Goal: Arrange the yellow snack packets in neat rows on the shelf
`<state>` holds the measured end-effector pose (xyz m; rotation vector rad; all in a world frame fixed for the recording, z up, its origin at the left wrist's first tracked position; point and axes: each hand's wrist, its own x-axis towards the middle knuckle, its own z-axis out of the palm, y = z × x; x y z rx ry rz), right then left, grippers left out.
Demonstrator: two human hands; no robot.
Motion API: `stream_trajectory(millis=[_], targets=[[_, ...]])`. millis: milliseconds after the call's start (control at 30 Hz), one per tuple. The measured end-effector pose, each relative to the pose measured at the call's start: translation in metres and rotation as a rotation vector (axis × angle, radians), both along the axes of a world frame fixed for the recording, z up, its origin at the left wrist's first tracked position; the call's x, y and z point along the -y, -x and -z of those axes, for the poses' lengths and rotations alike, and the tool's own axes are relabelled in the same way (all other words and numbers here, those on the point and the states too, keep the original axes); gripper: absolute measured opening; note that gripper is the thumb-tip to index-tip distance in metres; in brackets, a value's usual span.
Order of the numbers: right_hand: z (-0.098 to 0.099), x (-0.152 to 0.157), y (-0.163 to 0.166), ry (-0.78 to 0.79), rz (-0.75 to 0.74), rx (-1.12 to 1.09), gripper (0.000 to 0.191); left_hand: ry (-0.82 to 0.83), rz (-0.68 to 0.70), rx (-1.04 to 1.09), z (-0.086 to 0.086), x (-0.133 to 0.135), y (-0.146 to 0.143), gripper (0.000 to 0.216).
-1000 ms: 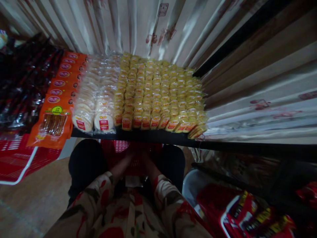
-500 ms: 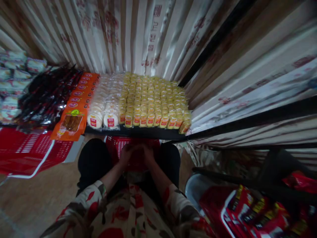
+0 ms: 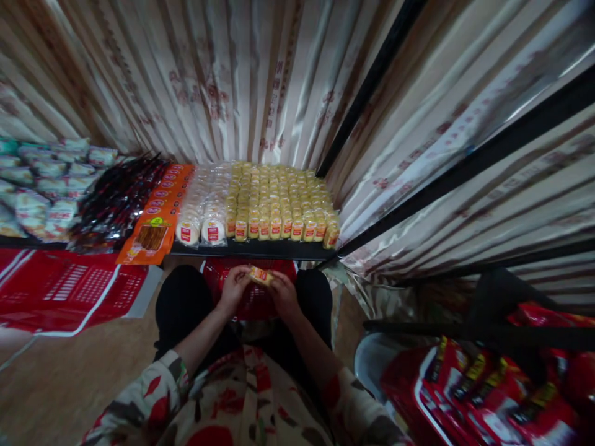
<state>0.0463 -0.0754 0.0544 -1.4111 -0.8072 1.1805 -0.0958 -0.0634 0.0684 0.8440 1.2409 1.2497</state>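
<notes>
My left hand [image 3: 233,287] and my right hand [image 3: 282,293] meet over a red basket [image 3: 253,296] held between my knees. Together they grip one small yellow snack packet [image 3: 261,275], fingers closed on its two ends. Just beyond, on a dark shelf [image 3: 260,249], stand several rows of the same yellow packets [image 3: 279,201], upright with red labels facing me. To their left lie clear-wrapped round cakes [image 3: 204,207].
Orange packets [image 3: 158,217], dark packets [image 3: 116,198] and pale green ones [image 3: 41,186] fill the shelf's left. A red basket [image 3: 69,288] sits below them. Red snack bags [image 3: 488,390] and a pale bucket [image 3: 372,362] stand at lower right. Striped fabric hangs behind.
Both hands have risen out of the red basket with a yellow packet now showing between them. The view has tilted upward, so the shelf looks farther off.
</notes>
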Motion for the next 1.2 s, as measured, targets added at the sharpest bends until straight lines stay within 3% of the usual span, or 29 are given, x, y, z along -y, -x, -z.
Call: stream_trajectory(millis=[167, 400, 567, 733, 900, 1033, 1200], targets=[[-0.001, 0.002, 0.002, 0.015, 0.055, -0.286, 0.043, -0.002, 0.056, -0.043, -0.017, -0.006, -0.01, 0.02], [-0.009, 0.0, -0.006, -0.031, 0.069, -0.217, 0.039, 0.027, 0.08, -0.161, -0.035, -0.023, -0.03, 0.029], [-0.016, -0.002, -0.022, -0.063, 0.104, -0.165, 0.036, -0.1, 0.203, -0.32, -0.04, -0.034, -0.05, 0.023], [-0.021, -0.006, -0.044, -0.141, 0.231, 0.15, 0.033, -0.197, 0.229, -0.514, -0.045, -0.054, -0.085, 0.027], [-0.037, -0.009, -0.065, -0.26, 0.306, 0.581, 0.033, -0.273, 0.266, -0.577, -0.069, -0.076, -0.125, 0.033], [-0.043, -0.018, -0.076, -0.323, 0.282, 0.637, 0.036, -0.363, 0.312, -0.662, -0.08, -0.087, -0.151, 0.036], [-0.039, -0.03, -0.088, -0.329, 0.268, 0.619, 0.043, -0.439, 0.383, -0.83, -0.074, -0.095, -0.171, 0.033]])
